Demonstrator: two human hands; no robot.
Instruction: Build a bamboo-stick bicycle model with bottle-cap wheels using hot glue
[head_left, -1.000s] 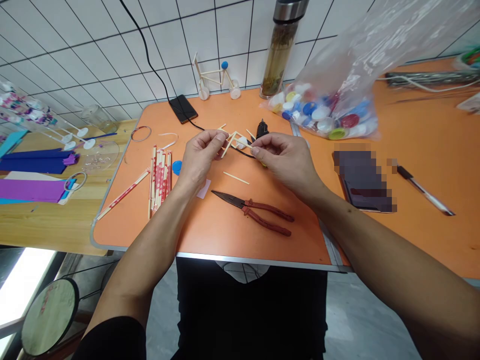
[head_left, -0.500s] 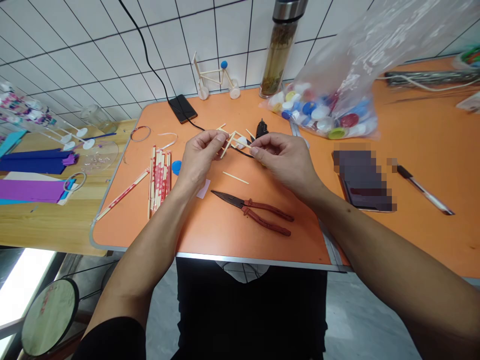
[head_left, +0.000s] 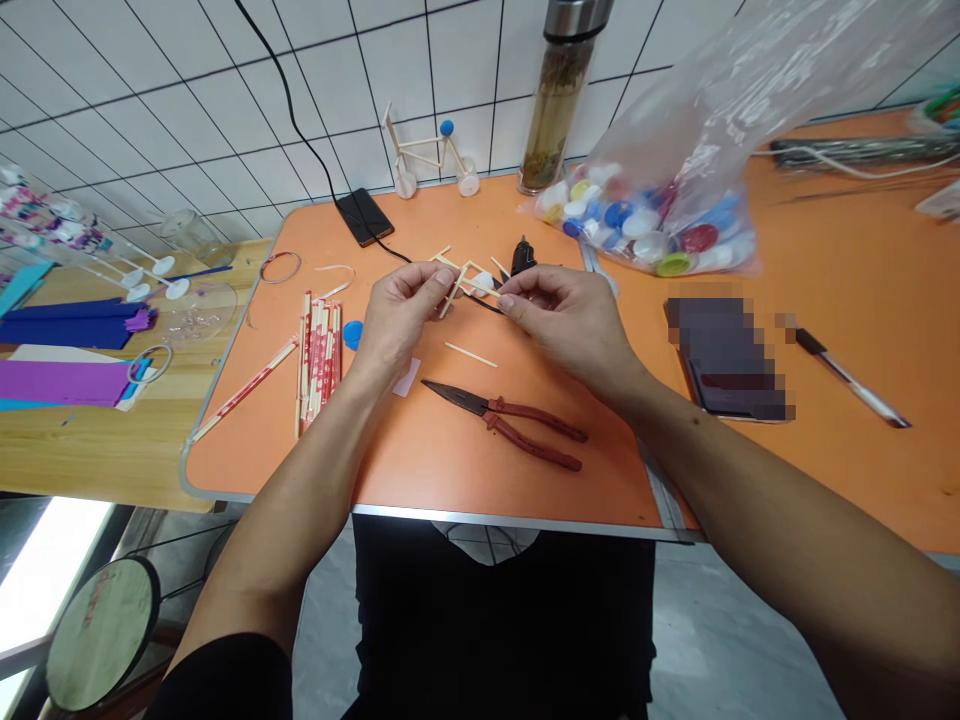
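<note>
Above the middle of the orange table (head_left: 420, 470), my left hand (head_left: 399, 318) and my right hand (head_left: 570, 322) pinch a small frame of thin wooden sticks (head_left: 463, 279) between them. The left fingers grip its left end, the right fingers its right end. A white bottle cap (head_left: 484, 282) sits at the frame, just behind the sticks. A loose stick (head_left: 471, 355) lies on the table below the hands. Red-handled pliers (head_left: 517, 425) lie nearer to me, closed.
Wrapped chopsticks (head_left: 319, 352) and a blue cap (head_left: 353, 334) lie left of my hands. A black glue gun (head_left: 522, 257), a phone (head_left: 364, 216) on a cable, a stick bicycle model (head_left: 431, 155), a bottle (head_left: 559, 95) and a bag of caps (head_left: 660, 225) stand behind. A pen (head_left: 851, 378) lies right.
Both hands stay almost still on the stick frame; the view has shifted very slightly.
</note>
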